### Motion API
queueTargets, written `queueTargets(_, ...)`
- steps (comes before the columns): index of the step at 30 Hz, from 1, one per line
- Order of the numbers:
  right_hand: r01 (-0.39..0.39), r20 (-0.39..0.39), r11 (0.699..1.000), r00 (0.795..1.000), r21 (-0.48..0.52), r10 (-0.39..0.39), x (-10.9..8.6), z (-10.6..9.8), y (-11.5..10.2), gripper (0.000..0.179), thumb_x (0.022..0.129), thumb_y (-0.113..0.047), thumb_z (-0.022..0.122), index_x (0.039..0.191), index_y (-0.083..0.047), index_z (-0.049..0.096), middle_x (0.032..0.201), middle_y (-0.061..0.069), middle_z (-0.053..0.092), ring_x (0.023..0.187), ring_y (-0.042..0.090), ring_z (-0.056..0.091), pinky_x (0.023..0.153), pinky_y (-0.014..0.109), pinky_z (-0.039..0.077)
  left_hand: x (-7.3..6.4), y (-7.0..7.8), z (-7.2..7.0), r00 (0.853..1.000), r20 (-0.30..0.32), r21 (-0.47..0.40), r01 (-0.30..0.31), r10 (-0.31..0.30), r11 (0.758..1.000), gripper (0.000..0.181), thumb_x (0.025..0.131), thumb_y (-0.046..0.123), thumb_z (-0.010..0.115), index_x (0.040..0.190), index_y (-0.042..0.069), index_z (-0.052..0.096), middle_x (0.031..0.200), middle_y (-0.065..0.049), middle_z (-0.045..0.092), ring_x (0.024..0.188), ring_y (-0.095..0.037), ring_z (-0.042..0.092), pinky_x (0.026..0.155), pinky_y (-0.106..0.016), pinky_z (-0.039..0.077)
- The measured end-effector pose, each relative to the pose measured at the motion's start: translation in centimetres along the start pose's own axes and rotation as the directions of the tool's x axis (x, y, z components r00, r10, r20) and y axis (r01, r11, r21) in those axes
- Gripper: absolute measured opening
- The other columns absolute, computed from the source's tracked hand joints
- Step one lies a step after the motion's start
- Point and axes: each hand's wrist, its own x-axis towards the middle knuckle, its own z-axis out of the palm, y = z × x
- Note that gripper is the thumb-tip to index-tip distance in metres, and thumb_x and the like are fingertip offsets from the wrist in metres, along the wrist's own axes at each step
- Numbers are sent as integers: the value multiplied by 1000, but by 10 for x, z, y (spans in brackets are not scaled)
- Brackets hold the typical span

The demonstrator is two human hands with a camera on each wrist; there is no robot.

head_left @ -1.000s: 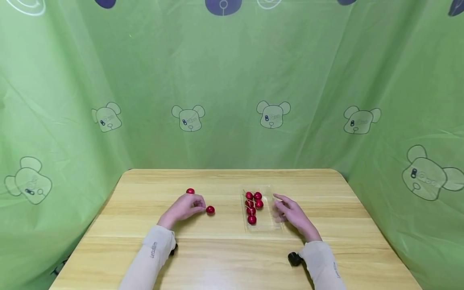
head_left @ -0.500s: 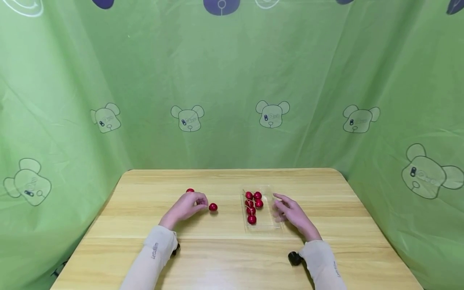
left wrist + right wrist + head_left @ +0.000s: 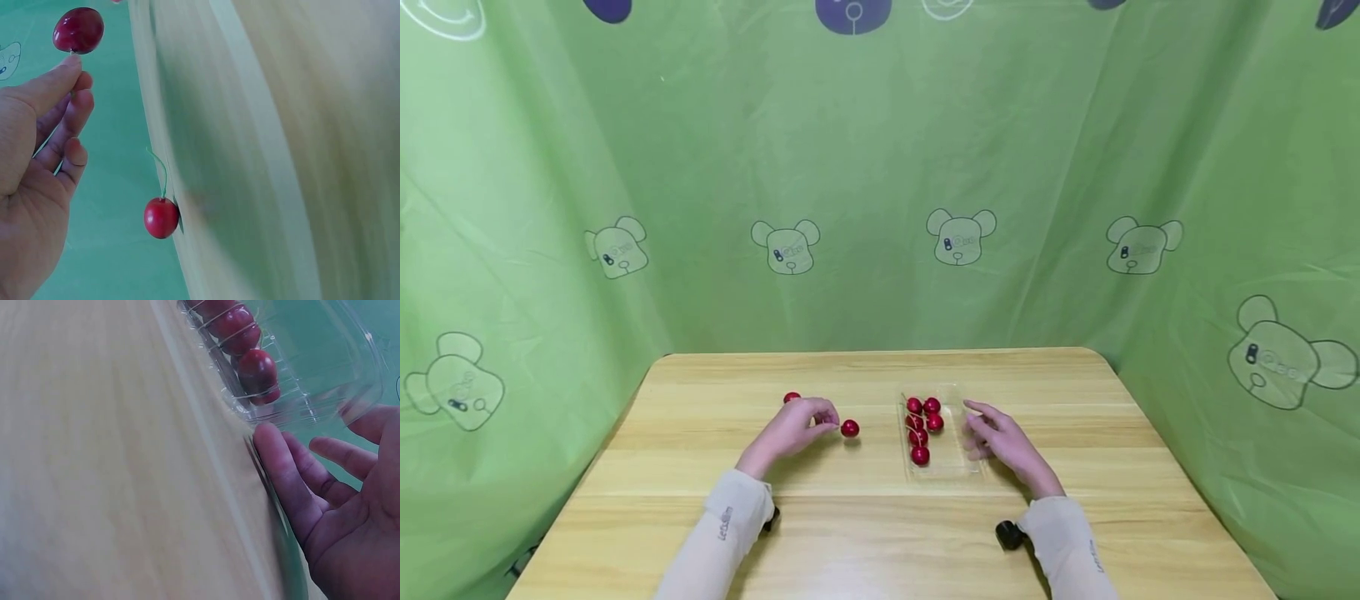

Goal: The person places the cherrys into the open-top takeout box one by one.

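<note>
Between thumb and fingertips, my left hand (image 3: 793, 427) pinches a red cherry (image 3: 850, 428) by its short stem; the left wrist view has this cherry (image 3: 78, 30) held above the fingers. Behind that hand, a second cherry (image 3: 792, 397) lies on the table, partly covered in the head view; its curved green stem shows in the left wrist view. To the right stands a clear plastic box (image 3: 958, 462) with several cherries (image 3: 917, 436) grouped along its left side. My right hand (image 3: 1011, 446), fingers extended and loosely bent, is against the box's right side.
Everything rests on a light wooden table (image 3: 865, 542) with rounded far corners. A green curtain (image 3: 880, 167) with printed bear heads surrounds its back and sides. A black device (image 3: 1010, 535) is worn at the right wrist.
My left hand has moved slightly right, carrying the pinched cherry a little closer to the box. The right hand and the box have stayed in place.
</note>
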Motion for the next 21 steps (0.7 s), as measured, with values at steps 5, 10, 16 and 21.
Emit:
queueTargets(5,7,8,1000,1000,5,-7,0,0,-1,60,111,-30,49,160,-1,30,128,31,56,96,30,69,80,39,65,3,7,0,1000,-16,0,-9,9,1000,5,98,20,71,100,17,75,91,12,71,87,-3,64,84,-28,57)
queueTargets(10,6,8,1000,1000,7,-6,0,0,-1,60,111,-30,49,160,-1,30,128,31,56,96,30,69,80,39,65,6,15,1,1000,-15,-14,-26,26,1000,5,98,19,72,101,17,75,92,12,72,88,-4,65,86,-29,57)
queueTargets(16,-2,11,1000,1000,-22,2,0,1,0,60,111,-31,49,160,-2,31,127,29,57,95,28,69,81,39,64,9,24,4,999,-18,-21,-50,50,999,5,98,18,72,101,15,75,92,11,72,87,-4,65,86,-33,59)
queueTargets(21,-8,2,1000,1000,-23,8,1,1,1,59,111,-30,50,160,-3,33,126,28,57,92,25,70,80,38,65,15,34,6,996,-36,-20,-86,85,996,6,98,18,72,101,14,75,93,9,73,87,-5,65,86,-36,60)
